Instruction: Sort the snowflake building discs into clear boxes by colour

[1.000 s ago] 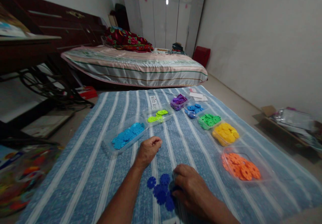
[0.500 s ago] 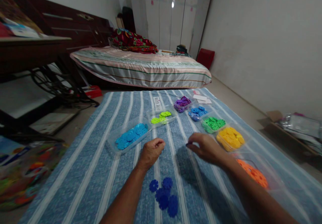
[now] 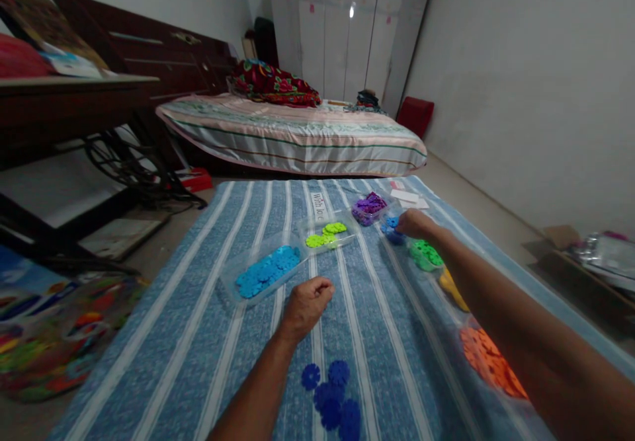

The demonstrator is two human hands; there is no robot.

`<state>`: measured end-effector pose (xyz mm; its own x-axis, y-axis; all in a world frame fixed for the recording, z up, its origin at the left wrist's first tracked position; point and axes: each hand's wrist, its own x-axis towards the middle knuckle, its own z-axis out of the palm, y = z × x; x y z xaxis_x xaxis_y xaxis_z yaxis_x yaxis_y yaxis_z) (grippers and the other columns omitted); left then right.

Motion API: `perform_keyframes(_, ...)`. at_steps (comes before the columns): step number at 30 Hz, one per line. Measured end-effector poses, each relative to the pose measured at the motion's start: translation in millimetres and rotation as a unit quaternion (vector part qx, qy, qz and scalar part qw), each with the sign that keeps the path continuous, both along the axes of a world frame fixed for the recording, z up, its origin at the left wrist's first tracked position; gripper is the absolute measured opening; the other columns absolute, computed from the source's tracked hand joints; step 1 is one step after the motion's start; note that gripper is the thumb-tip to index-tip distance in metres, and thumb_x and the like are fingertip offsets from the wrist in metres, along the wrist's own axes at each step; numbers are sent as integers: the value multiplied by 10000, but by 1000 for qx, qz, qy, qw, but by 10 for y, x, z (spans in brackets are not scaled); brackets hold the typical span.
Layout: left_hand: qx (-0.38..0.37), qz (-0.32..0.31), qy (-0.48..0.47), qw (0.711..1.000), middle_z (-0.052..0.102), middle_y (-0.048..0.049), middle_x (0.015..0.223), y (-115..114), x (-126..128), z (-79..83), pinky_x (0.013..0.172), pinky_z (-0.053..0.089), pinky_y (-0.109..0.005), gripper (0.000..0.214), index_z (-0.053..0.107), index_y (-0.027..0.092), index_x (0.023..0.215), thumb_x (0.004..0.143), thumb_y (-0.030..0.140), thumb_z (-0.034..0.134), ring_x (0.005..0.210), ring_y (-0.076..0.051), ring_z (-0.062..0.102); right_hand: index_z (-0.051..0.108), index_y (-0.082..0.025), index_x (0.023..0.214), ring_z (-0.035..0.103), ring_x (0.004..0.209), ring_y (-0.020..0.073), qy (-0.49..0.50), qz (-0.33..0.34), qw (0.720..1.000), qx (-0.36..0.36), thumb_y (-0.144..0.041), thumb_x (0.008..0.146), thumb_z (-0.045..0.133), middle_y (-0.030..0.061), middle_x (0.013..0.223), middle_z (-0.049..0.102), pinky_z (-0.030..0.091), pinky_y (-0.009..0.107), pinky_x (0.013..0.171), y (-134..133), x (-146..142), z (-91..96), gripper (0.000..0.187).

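Observation:
My left hand [image 3: 308,303] is closed, thumb against curled fingers, above the striped cloth; anything inside it is hidden. My right hand [image 3: 417,224] reaches to the far right, its fingers pressed together at a clear tub of blue flower-shaped discs [image 3: 389,227]. What those fingertips hold, I cannot make out. Nearest me lie several loose dark blue discs [image 3: 329,395], partly overlapping. A long clear tub of light blue discs [image 3: 268,270] stands left of my left hand. Beyond it, another tub holds yellow-green discs [image 3: 325,235].
Tubs of purple [image 3: 370,207], green [image 3: 425,254], yellow [image 3: 452,289] and orange discs [image 3: 489,358] line the right side, some partly behind my right arm. White cards [image 3: 405,196] lie at the far edge. A bed [image 3: 297,133] and a treadle table [image 3: 74,84] stand beyond.
My right hand has moved away and to the right, from above the middle of the cloth to the blue tub. My left hand stays closed in nearly the same place. The view has shifted slightly.

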<state>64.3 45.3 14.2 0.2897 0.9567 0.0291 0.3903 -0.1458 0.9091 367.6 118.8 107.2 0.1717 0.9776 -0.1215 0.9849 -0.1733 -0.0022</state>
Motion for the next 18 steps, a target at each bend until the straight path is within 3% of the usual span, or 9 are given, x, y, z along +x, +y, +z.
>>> perform_keyframes(5, 5, 0, 7, 1000, 547, 33, 565, -19, 10, 51, 542, 416, -231, 255, 651, 173, 749, 744, 409, 554, 530, -126, 529, 740, -97, 945, 659, 883, 227, -15, 2, 1000, -11, -311, 857, 554, 172, 946, 716, 422, 247, 711, -36, -18, 9, 297)
perform_keyframes(9, 5, 0, 9, 1000, 556, 32, 570, -23, 17, 77, 544, 419, -231, 251, 650, 173, 750, 744, 403, 549, 533, -127, 539, 715, -105, 1000, 654, 934, 249, -31, 13, 999, 7, -312, 902, 480, 192, 1005, 699, 424, 271, 726, -211, -132, 62, 329)
perform_keyframes(14, 15, 2, 13, 1000, 569, 31, 569, -15, 18, 65, 541, 422, -230, 245, 655, 172, 748, 739, 394, 551, 528, -126, 541, 703, -169, 971, 645, 930, 214, 20, 109, 992, 56, -311, 928, 457, 126, 978, 711, 417, 259, 741, -695, -558, 33, 287)
perform_keyframes(18, 23, 0, 8, 1000, 576, 31, 561, -14, 16, 73, 534, 426, -228, 248, 660, 175, 739, 730, 401, 558, 527, -128, 546, 693, -170, 917, 641, 870, 198, 126, 203, 966, 97, -273, 903, 514, 93, 906, 707, 425, 266, 743, -1264, -1078, -188, 207)
